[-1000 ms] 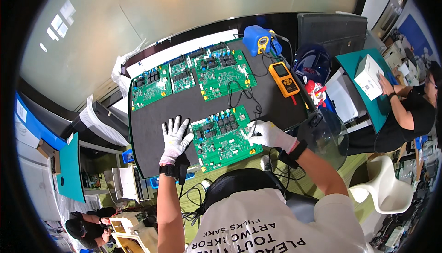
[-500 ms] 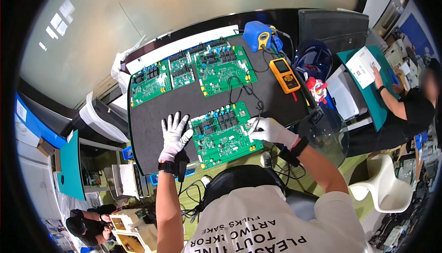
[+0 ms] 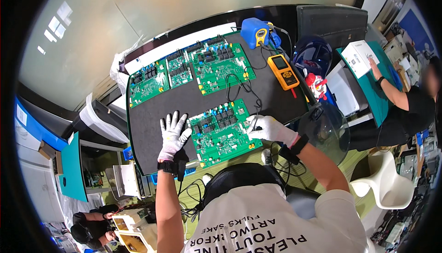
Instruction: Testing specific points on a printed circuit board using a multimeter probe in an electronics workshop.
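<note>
A green circuit board (image 3: 224, 138) with black and blue components lies near the front edge of the dark work mat (image 3: 152, 119). My left hand (image 3: 173, 135), in a white glove with dark fingertips, lies flat beside the board's left edge, its fingers spread. At the board's right edge my gloved right hand (image 3: 271, 130) is closed in a pinch. A looped black cable (image 3: 258, 98) runs down into its fingers; whatever tip sits at the cable's end is hidden by the hand.
Several more green boards (image 3: 221, 66) stand along the back of the mat. At the back right are a blue-and-yellow soldering station (image 3: 254, 33) and an orange handheld meter (image 3: 283, 72). A clear curved shield (image 3: 327, 131) stands right of the mat. Another person's hand (image 3: 375, 69) touches a white box.
My hands and the board keep their places, with the whole view shifted slightly. On the right, the other person's white box has been turned and stood differently.
</note>
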`<state>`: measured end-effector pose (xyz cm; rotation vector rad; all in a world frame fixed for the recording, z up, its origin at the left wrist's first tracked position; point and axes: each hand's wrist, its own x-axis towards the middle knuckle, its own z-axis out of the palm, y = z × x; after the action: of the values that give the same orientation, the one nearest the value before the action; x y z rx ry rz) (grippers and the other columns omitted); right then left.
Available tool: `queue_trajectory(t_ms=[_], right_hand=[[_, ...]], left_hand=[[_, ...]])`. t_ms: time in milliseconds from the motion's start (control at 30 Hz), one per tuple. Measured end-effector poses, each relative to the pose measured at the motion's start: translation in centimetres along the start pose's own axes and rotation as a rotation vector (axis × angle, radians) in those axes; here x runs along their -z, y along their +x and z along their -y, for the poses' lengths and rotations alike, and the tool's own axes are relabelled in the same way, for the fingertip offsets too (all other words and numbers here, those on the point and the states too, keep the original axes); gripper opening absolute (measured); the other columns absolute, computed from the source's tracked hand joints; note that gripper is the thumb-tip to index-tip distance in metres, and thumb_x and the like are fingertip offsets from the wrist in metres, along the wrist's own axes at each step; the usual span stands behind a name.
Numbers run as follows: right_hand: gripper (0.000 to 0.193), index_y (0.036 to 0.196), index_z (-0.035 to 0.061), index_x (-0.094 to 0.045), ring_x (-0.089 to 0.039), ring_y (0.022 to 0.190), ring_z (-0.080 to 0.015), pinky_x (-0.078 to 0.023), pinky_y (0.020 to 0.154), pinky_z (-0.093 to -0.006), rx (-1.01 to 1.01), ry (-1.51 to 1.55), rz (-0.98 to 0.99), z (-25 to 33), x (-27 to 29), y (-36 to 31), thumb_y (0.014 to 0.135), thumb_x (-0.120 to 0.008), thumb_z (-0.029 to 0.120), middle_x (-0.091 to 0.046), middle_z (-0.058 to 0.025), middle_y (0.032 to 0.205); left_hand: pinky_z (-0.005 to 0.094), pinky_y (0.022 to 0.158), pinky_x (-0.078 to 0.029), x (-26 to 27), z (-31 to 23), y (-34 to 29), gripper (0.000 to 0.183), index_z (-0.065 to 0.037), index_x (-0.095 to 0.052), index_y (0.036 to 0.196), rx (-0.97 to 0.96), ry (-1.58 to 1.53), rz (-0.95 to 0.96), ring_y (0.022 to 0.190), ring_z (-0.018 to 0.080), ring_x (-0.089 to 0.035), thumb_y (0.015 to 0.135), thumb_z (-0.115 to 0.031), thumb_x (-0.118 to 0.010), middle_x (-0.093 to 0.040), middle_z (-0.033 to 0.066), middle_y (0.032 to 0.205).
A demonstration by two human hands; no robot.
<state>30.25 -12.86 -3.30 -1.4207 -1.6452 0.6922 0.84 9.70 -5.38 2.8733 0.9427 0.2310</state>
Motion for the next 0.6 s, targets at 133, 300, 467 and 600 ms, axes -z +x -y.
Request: queue_trajectory(t_ms=[133,300,467,600], right_hand=[[0.018,0.082,0.0020,-0.067,-0.059,0.093,-0.0315,-0.046,0.079,-0.0360,-0.013,0.027,0.005,0.1,0.0,0.1,0.073,-0.066,0.018,-0.062,-0.0165,0.092],[0.019,0.086,0.0026,-0.067,-0.059,0.096,-0.0303,-0.046,0.081,-0.0342,-0.088,0.010,0.043,0.6,0.2,0.2,0.073,-0.067,0.017,-0.060,-0.0176,0.101],[0.019,0.087,0.0029,-0.067,-0.059,0.096,-0.0301,-0.047,0.082,-0.0338,-0.128,0.022,0.073,1.1,0.3,0.4,0.073,-0.069,0.016,-0.059,-0.0181,0.104],[0.017,0.084,0.0028,-0.066,-0.059,0.096,-0.0300,-0.047,0.083,-0.0336,-0.183,0.030,0.064,0.9,0.0,0.1,0.072,-0.070,0.014,-0.058,-0.0175,0.107]], left_hand=[[0.0543,0.107,-0.007,-0.4,0.2,0.1,0.063,-0.021,-0.040,0.134,0.000,0.021,-0.004,0.129,0.0415,-0.026,0.084,-0.058,-0.043,-0.032,0.0150,0.141],[0.0541,0.107,-0.010,0.0,0.1,-0.2,0.061,-0.020,-0.041,0.134,-0.014,0.007,-0.022,0.129,0.0418,-0.027,0.084,-0.055,-0.046,-0.033,0.0163,0.140],[0.0529,0.107,-0.012,0.4,-0.4,-0.6,0.063,-0.015,-0.037,0.135,0.039,-0.099,-0.015,0.128,0.0430,-0.026,0.084,-0.051,-0.049,-0.032,0.0187,0.139],[0.0514,0.108,-0.011,0.8,-2.5,-1.9,0.062,-0.013,-0.034,0.136,0.070,-0.278,-0.083,0.129,0.0428,-0.025,0.086,-0.046,-0.050,-0.032,0.0193,0.139]])
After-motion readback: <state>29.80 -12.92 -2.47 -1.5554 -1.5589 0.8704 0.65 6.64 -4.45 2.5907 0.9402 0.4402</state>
